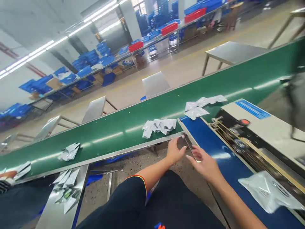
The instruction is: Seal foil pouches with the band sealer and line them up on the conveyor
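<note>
My left hand [175, 150] is just off the metal edge of the green conveyor belt [107, 130], thumb and fingers apart, holding nothing. Facing it, my right hand [205, 163] hangs at the side rail of the blue belt [214, 149], also open; I cannot tell whether it touches the rail. Beyond my left hand, several white pouches [160, 126] lie overlapping on the green belt. More white pouches [197, 107] sit where the two belts meet. A larger white pouch [271, 190] rests at the lower right, partly over the blue belt.
A cream machine [259, 127] with a red button borders the blue belt. At left, pouches lie on a metal side table [51, 210], and another person's hand [9, 174] touches pouches on the green belt. Metal tables [156, 83] and blue bins [83, 71] stand beyond.
</note>
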`<move>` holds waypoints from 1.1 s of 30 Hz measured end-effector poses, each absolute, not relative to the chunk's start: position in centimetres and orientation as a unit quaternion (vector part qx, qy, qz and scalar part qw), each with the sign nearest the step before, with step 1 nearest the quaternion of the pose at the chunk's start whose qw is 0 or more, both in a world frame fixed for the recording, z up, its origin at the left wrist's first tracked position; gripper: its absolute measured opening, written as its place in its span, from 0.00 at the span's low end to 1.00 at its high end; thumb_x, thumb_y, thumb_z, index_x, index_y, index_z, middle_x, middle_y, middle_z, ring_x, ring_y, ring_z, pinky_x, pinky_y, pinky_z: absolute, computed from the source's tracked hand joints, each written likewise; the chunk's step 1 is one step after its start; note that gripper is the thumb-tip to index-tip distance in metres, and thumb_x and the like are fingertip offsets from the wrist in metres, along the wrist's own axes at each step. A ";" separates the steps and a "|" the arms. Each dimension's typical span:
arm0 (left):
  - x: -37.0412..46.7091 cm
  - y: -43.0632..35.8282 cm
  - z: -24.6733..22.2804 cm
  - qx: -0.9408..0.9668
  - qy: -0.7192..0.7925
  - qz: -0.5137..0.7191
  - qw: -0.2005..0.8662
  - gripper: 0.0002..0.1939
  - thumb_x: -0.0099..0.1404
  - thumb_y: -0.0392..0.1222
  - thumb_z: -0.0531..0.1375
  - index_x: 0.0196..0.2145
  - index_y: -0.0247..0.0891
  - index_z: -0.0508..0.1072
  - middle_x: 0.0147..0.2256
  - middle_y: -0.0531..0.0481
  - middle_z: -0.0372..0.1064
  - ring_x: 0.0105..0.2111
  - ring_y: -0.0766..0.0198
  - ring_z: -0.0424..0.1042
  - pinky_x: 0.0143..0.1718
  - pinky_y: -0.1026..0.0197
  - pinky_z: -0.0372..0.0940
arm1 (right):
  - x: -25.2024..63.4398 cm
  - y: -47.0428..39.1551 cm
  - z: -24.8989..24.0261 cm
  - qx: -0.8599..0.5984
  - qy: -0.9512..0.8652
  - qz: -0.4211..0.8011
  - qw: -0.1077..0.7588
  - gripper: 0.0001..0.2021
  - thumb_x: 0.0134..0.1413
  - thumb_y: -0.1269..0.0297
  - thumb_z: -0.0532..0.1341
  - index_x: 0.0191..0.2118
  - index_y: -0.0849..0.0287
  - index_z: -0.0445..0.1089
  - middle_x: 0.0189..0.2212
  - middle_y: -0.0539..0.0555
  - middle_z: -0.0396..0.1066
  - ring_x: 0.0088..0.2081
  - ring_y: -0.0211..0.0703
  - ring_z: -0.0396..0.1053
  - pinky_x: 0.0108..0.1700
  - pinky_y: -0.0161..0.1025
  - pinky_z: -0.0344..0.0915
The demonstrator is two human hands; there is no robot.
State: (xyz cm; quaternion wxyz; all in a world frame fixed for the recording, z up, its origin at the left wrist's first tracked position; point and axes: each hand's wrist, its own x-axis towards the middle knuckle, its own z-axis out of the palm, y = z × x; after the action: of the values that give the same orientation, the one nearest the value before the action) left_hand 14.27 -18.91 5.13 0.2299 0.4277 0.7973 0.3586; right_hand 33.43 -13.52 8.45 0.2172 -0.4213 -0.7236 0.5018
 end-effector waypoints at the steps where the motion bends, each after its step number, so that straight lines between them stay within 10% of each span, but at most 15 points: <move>1: 10.7 -19.0 5.0 0.442 0.815 0.317 0.199 0.44 0.65 0.45 0.75 0.74 0.34 0.69 0.72 0.28 0.68 0.75 0.37 0.64 0.77 0.36 0.59 | 28.8 -12.1 7.7 -0.367 -0.776 0.472 0.201 0.36 0.62 0.44 0.66 0.71 0.55 0.71 0.61 0.65 0.79 0.57 0.62 0.80 0.61 0.56 0.77; 6: -5.4 -19.8 2.6 0.504 0.845 0.059 0.172 0.76 0.52 0.51 0.84 0.84 0.40 0.45 0.84 0.27 0.28 0.83 0.28 0.26 0.80 0.23 0.33 | 10.7 -5.9 2.4 -0.294 -0.925 0.241 -0.006 0.61 0.51 0.54 0.77 0.85 0.50 0.46 0.84 0.71 0.41 0.81 0.79 0.44 0.74 0.76 0.56; 10: -13.9 -20.1 0.1 0.564 0.793 -0.045 0.227 0.80 0.48 0.40 0.85 0.85 0.46 0.42 0.83 0.31 0.18 0.82 0.24 0.17 0.76 0.15 0.28 | 6.3 -2.0 -3.5 -0.400 -0.882 0.198 -0.152 0.85 0.34 0.47 0.84 0.86 0.44 0.24 0.83 0.76 0.14 0.80 0.97 0.32 0.66 0.89 0.54; 18: -14.9 -17.0 -2.4 0.516 0.777 0.069 0.354 0.61 0.61 0.38 0.74 0.84 0.49 0.50 0.85 0.42 0.23 0.83 0.28 0.38 0.75 0.33 0.64 | 4.3 -2.5 -7.8 -0.417 -0.865 0.245 -0.133 0.75 0.48 0.34 0.76 0.86 0.48 0.26 0.82 0.80 0.28 0.77 1.04 0.38 0.68 0.83 0.55; 24: -11.6 -14.8 -3.3 0.465 0.815 0.077 0.336 0.52 0.62 0.39 0.76 0.79 0.40 0.63 0.85 0.37 0.31 0.83 0.28 0.35 0.78 0.34 0.61 | 3.4 -2.4 -7.5 -0.483 -0.839 0.227 -0.110 0.44 0.63 0.57 0.65 0.83 0.40 0.56 0.84 0.66 0.41 0.78 0.95 0.44 0.63 0.80 0.66; 33: -14.7 -13.2 -2.4 0.493 0.794 0.150 0.321 0.24 0.68 0.25 0.64 0.59 0.35 0.83 0.76 0.34 0.62 0.78 0.43 0.60 0.81 0.41 0.55 | 2.9 0.4 -7.7 -0.517 -0.818 0.246 -0.048 0.36 0.57 0.68 0.60 0.72 0.57 0.76 0.72 0.66 0.69 0.67 0.67 0.71 0.68 0.56 0.69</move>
State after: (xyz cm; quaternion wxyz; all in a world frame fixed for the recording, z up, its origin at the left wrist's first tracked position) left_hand -14.68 -13.17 -2.45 0.3209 0.4934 0.7944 0.1497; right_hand 2.86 0.43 -7.66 -0.0478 -0.5170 -0.8184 0.2460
